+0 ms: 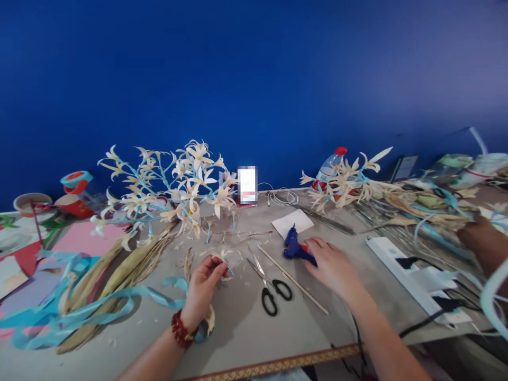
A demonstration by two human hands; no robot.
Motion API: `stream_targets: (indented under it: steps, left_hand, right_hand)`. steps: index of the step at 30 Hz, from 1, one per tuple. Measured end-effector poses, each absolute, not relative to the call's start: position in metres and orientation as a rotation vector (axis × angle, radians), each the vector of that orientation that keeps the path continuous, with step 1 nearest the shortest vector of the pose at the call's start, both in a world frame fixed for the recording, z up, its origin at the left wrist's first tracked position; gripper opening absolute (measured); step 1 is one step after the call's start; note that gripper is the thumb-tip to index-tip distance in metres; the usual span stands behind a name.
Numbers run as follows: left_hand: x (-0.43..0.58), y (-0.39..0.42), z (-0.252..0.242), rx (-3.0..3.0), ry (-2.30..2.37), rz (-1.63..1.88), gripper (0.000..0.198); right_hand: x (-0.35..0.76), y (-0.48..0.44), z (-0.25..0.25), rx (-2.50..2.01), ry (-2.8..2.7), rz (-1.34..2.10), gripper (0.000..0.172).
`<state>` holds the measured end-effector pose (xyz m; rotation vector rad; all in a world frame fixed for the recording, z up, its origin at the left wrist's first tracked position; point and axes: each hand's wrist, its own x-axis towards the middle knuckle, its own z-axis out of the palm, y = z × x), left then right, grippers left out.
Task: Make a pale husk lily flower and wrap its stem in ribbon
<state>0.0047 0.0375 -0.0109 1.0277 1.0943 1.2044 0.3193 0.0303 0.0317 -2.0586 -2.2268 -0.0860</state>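
My left hand, with a red bead bracelet at the wrist, is closed in a pinch. A thin light-blue stem pokes out from its fingertips; the rest of the piece is hidden by the fingers. My right hand is closed at the handle of a blue hot glue gun, thumb below and fingers above. The gun's nozzle points up and away over a white paper sheet. Between my hands lie open scissors with black handles and a thin pale stick.
Husk flowers stand back left; more flowers lie near a red-capped bottle. Dried husks and light-blue ribbon cover the left. A white power strip with cords lies right. Another person's arm reaches in there.
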Motion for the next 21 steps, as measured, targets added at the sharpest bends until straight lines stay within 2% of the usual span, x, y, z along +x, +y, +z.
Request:
stream_targets:
  steps: [6, 9, 15, 21]
  left_hand:
    - [0.006, 0.036, -0.01, 0.99, 1.039, 1.19, 0.019]
    - [0.005, 0.036, -0.01, 0.991, 1.009, 1.19, 0.017]
    - [0.006, 0.037, -0.012, 0.97, 0.999, 1.183, 0.015]
    - [0.006, 0.036, -0.009, 0.88, 0.941, 1.203, 0.016]
  right_hand:
    - [0.334, 0.043, 0.01, -2.046, -2.372, -0.007, 0.049]
    - [0.336, 0.051, 0.008, -2.09, -2.34, 0.076, 0.04]
    - [0.361, 0.07, 0.003, -1.828, -1.461, 0.862, 0.016]
    - [0.371, 0.074, 0.013, -1.634, -1.039, 1.077, 0.032]
